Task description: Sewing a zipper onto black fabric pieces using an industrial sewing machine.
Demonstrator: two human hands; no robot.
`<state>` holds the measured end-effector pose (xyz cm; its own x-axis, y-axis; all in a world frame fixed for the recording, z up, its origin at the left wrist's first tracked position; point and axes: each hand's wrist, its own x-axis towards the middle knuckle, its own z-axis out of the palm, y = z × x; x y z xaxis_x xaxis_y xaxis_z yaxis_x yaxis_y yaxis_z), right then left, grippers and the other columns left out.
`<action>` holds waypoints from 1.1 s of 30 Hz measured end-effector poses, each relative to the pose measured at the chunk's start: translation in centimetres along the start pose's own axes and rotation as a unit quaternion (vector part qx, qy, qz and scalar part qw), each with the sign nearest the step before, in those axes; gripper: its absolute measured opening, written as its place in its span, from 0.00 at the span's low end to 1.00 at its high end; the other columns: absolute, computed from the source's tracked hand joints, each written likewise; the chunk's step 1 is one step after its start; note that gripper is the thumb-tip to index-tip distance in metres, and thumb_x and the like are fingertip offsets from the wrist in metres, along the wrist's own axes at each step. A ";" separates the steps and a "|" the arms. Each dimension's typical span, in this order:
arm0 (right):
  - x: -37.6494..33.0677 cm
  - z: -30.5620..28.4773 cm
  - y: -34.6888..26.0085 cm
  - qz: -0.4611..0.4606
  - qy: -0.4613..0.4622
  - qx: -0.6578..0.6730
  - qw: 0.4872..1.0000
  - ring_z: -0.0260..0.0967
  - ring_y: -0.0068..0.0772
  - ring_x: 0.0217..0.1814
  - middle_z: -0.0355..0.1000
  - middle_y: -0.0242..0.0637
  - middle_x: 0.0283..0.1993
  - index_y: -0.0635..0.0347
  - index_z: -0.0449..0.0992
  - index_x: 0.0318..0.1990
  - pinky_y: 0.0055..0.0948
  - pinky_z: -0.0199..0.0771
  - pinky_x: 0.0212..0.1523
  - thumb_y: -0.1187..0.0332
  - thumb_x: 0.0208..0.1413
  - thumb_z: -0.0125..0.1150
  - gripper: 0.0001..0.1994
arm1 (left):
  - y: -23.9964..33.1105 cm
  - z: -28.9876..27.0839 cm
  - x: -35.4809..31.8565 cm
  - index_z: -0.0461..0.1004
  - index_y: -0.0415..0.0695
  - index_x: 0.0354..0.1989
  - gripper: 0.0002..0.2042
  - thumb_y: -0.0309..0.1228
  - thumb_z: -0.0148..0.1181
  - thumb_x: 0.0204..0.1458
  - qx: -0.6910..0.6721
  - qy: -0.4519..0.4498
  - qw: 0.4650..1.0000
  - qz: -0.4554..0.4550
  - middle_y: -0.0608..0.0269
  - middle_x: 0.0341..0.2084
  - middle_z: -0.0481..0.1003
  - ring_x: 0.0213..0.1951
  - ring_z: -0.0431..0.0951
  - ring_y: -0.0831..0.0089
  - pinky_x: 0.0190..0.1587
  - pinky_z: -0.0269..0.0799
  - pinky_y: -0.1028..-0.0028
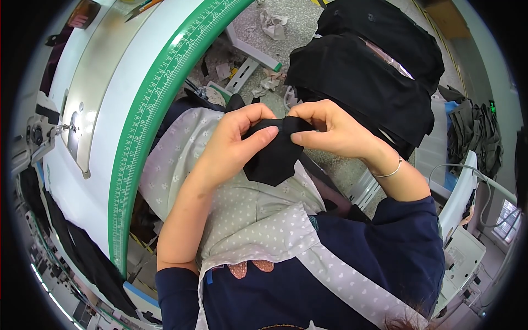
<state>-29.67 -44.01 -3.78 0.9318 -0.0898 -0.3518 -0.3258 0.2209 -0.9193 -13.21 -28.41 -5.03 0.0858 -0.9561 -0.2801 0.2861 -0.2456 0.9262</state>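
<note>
Both my hands hold a small piece of black fabric [273,163] above my lap, over the pale patterned apron [242,212]. My left hand [236,140] pinches its upper edge between thumb and forefinger. On the other side, my right hand [335,129] grips the same edge, thumb in front and fingers behind. The two grips are close together, with a short stretch of the edge between them. The cloth's lower part hangs loose below my fingers. What lies behind the fabric is hidden.
Left of me stands a white sewing table [104,137] with a green ruler-marked edge [144,118] and a sewing machine [41,129]. Scissors [144,8] lie at its far end. A heap of black garments [357,77] is ahead right. Paper scraps [273,25] litter the floor.
</note>
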 end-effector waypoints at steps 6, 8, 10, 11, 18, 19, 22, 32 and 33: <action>0.2 -0.3 0.2 0.002 -0.001 -0.015 1.000 0.66 0.13 0.38 0.74 0.26 0.35 0.68 0.76 0.41 0.20 0.68 0.41 0.73 0.56 0.62 0.09 | -0.2 -0.1 0.1 0.72 0.40 0.36 0.04 0.27 0.58 0.58 -0.007 0.000 1.000 0.002 0.75 0.28 0.73 0.31 0.70 0.88 0.35 0.66 0.84; 0.1 -0.5 0.2 -0.021 -0.005 -0.018 1.000 0.65 0.12 0.39 0.74 0.26 0.35 0.68 0.76 0.41 0.20 0.68 0.41 0.73 0.56 0.62 0.08 | -0.2 -0.1 0.2 0.72 0.40 0.36 0.04 0.27 0.58 0.59 -0.020 -0.006 1.000 -0.002 0.75 0.28 0.73 0.31 0.70 0.88 0.36 0.66 0.84; 0.0 -0.6 0.3 -0.027 -0.002 -0.058 0.998 0.64 0.12 0.38 0.74 0.25 0.35 0.68 0.76 0.41 0.19 0.67 0.40 0.72 0.57 0.62 0.08 | -0.4 0.0 0.2 0.72 0.40 0.36 0.04 0.27 0.58 0.59 -0.034 -0.014 0.999 -0.006 0.75 0.28 0.73 0.32 0.70 0.89 0.36 0.66 0.84; 0.1 -0.6 0.3 -0.042 -0.011 -0.048 0.998 0.64 0.12 0.38 0.74 0.25 0.35 0.68 0.76 0.41 0.19 0.67 0.40 0.72 0.57 0.62 0.08 | -0.5 0.0 0.3 0.72 0.40 0.36 0.04 0.27 0.59 0.58 -0.049 -0.010 0.999 -0.008 0.75 0.28 0.73 0.32 0.70 0.89 0.36 0.67 0.83; 0.4 -0.2 0.3 -0.032 0.053 -0.073 0.995 0.60 0.10 0.30 0.69 0.23 0.28 0.65 0.76 0.30 0.16 0.58 0.28 0.70 0.58 0.64 0.08 | -0.7 1.1 0.2 0.73 0.39 0.32 0.06 0.25 0.65 0.51 0.063 0.035 0.997 0.010 0.73 0.25 0.73 0.29 0.71 0.88 0.30 0.68 0.82; 0.4 0.0 0.5 -0.043 0.078 -0.099 0.991 0.60 0.10 0.30 0.69 0.23 0.28 0.65 0.76 0.30 0.16 0.58 0.29 0.69 0.58 0.64 0.08 | -0.7 1.3 0.2 0.73 0.39 0.32 0.06 0.25 0.65 0.51 0.064 0.037 0.997 0.004 0.73 0.25 0.73 0.29 0.71 0.88 0.30 0.68 0.82; 0.4 0.5 1.1 -0.054 0.103 -0.053 0.992 0.60 0.10 0.31 0.70 0.23 0.29 0.64 0.76 0.31 0.16 0.59 0.30 0.69 0.59 0.64 0.08 | -0.8 2.2 0.2 0.72 0.39 0.29 0.06 0.25 0.65 0.49 0.067 0.076 0.994 0.028 0.72 0.22 0.72 0.27 0.70 0.86 0.28 0.67 0.81; 0.3 0.6 0.1 -0.044 0.097 -0.171 0.980 0.59 0.11 0.28 0.70 0.21 0.28 0.62 0.75 0.28 0.18 0.57 0.27 0.70 0.54 0.69 0.08 | 0.0 1.8 0.2 0.70 0.39 0.25 0.09 0.25 0.66 0.47 0.132 0.051 0.990 0.015 0.70 0.19 0.70 0.25 0.68 0.85 0.27 0.64 0.77; 0.3 0.6 0.0 -0.091 0.114 -0.230 0.962 0.58 0.11 0.26 0.69 0.20 0.27 0.63 0.75 0.28 0.17 0.56 0.26 0.71 0.51 0.71 0.09 | -0.1 1.9 0.3 0.70 0.38 0.25 0.09 0.25 0.67 0.46 0.136 0.053 0.989 0.024 0.69 0.19 0.70 0.25 0.68 0.84 0.27 0.64 0.76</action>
<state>-29.33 -43.44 -3.81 0.9377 -0.3087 -0.1598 -0.2466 -0.2667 -0.9317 -15.00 -28.97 -4.71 0.1959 -0.9495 -0.2452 0.0129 -0.2476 0.9688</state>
